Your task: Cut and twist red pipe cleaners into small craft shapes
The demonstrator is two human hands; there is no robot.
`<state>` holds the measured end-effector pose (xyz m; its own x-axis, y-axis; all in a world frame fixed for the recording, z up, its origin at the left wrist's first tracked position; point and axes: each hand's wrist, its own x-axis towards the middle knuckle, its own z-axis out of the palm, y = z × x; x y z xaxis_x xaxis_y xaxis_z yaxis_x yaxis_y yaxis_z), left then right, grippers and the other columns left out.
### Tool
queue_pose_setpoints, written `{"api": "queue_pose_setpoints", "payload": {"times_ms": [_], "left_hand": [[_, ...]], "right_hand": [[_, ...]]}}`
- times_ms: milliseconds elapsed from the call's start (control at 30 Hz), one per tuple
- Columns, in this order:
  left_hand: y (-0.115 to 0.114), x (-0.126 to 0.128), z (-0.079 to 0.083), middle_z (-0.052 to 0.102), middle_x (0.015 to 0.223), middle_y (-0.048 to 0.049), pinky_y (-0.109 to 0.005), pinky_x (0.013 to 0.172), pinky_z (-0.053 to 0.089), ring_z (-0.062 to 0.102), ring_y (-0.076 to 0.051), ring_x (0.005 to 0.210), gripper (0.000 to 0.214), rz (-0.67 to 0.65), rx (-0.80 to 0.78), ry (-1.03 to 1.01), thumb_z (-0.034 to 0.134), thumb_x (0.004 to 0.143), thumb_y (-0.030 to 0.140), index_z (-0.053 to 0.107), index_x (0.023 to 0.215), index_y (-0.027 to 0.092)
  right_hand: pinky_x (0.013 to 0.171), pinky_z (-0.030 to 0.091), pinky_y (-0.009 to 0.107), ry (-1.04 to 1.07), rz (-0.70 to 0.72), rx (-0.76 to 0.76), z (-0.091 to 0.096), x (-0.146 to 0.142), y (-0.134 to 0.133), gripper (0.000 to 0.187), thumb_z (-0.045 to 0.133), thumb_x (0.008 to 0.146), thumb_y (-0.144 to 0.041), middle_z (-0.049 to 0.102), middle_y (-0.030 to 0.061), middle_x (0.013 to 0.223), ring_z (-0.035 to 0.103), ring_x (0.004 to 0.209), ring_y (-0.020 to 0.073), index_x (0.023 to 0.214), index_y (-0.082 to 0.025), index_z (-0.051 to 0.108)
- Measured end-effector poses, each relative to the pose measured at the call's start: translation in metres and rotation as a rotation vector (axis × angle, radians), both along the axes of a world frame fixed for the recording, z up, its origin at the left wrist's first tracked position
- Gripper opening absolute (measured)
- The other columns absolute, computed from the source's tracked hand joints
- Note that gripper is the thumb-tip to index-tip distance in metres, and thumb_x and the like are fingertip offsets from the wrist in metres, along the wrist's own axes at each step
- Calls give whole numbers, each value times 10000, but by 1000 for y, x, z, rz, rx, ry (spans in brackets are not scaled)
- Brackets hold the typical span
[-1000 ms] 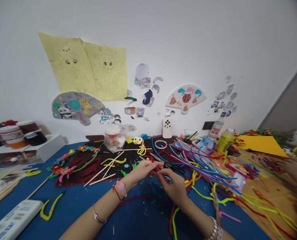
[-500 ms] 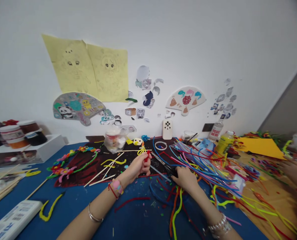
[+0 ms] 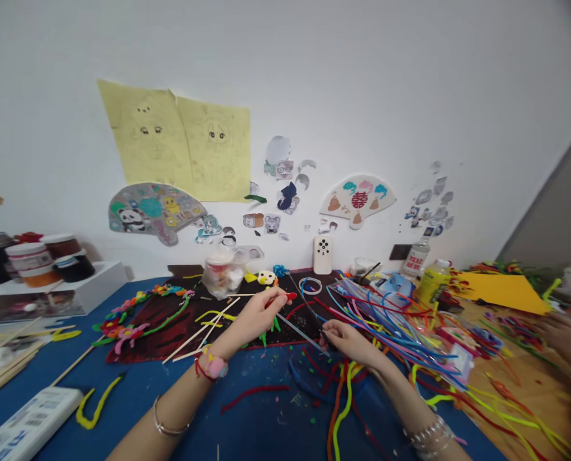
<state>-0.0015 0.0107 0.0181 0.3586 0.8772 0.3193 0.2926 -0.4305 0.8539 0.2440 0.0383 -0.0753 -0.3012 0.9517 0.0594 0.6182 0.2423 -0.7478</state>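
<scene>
My left hand point(image 3: 265, 309) is closed in a pinch on a small red piece of pipe cleaner point(image 3: 291, 296), whose end sticks out past the fingertips. Just under that hand, green fuzzy strips point(image 3: 265, 334) show; whether it holds them too I cannot tell. My right hand point(image 3: 347, 340) is wrapped round the handles of a pair of scissors point(image 3: 310, 308). The dark blades point up and away, close to the red piece, and the fingers hide most of the handles. Between the hands lies a translucent stick point(image 3: 301, 333) on the dark mat point(image 3: 155, 323).
Wooden sticks point(image 3: 207, 328) and a pipe-cleaner garland point(image 3: 122, 326) lie at left. A heap of colourful pipe cleaners point(image 3: 386, 307) spreads at right, near a yellow bottle point(image 3: 434, 282). A white box point(image 3: 31, 422) sits front left. Another person's hand point(image 3: 566, 336) is at far right.
My right hand has shifted slightly left, and the scissors' blades now point more steeply away. My left hand has turned, so the red piece now points right and green strips show beneath.
</scene>
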Motion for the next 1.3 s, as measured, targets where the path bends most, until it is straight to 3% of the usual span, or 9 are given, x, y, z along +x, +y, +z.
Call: {"api": "queue_pose_setpoints", "payload": {"times_ms": [133,200,300,400,500,600,800,1300], "left_hand": [[-8,-1,9,465,665,39,-194,519,321,415,-85,555,242,65,170,85,367,886,346,523,816,175],[-11,0,12,509,702,28,-205,571,332,445,-102,616,237,86,245,131,375,887,333,533,812,173],[-14,1,15,545,719,20,-214,601,333,473,-114,648,237,107,311,188,374,892,323,542,816,174],[-16,3,14,555,717,21,-214,596,323,479,-111,636,219,126,362,223,378,894,291,543,811,176],[-17,5,12,540,679,26,-216,583,313,473,-111,616,207,126,403,254,384,892,269,532,781,177],[-18,8,9,545,674,22,-219,580,318,483,-117,625,203,117,421,281,384,892,257,533,777,181],[-23,13,7,612,789,-7,-228,648,362,533,-137,716,193,92,450,311,384,892,243,564,850,187],[-25,14,9,577,688,10,-230,574,317,488,-124,611,212,112,462,365,381,890,250,559,793,187]], "right_hand": [[586,410,237,239,167,-46,4,-32,-16,410,457,793,-526,545,-2,699,530,632,120,996,-171,473],[549,372,232,543,265,-147,3,-44,-25,469,588,696,-553,474,-24,673,470,576,101,944,-171,478],[557,349,233,704,400,-201,0,-53,-35,589,700,554,-588,455,-7,748,453,652,118,914,-190,457],[573,344,241,669,482,-101,-4,-55,-39,564,626,610,-646,428,7,781,414,689,128,888,-198,425],[585,339,253,600,460,28,-8,-57,-40,432,458,775,-620,401,5,754,380,665,128,861,-200,405],[624,354,272,550,433,74,-9,-58,-41,399,349,839,-596,406,11,762,386,672,137,860,-201,406],[636,360,272,478,453,97,-6,-56,-49,376,360,847,-568,415,16,782,369,664,137,859,-197,420],[636,361,295,478,461,106,-5,-58,-51,430,325,831,-615,394,11,760,369,664,144,841,-196,417]]}}
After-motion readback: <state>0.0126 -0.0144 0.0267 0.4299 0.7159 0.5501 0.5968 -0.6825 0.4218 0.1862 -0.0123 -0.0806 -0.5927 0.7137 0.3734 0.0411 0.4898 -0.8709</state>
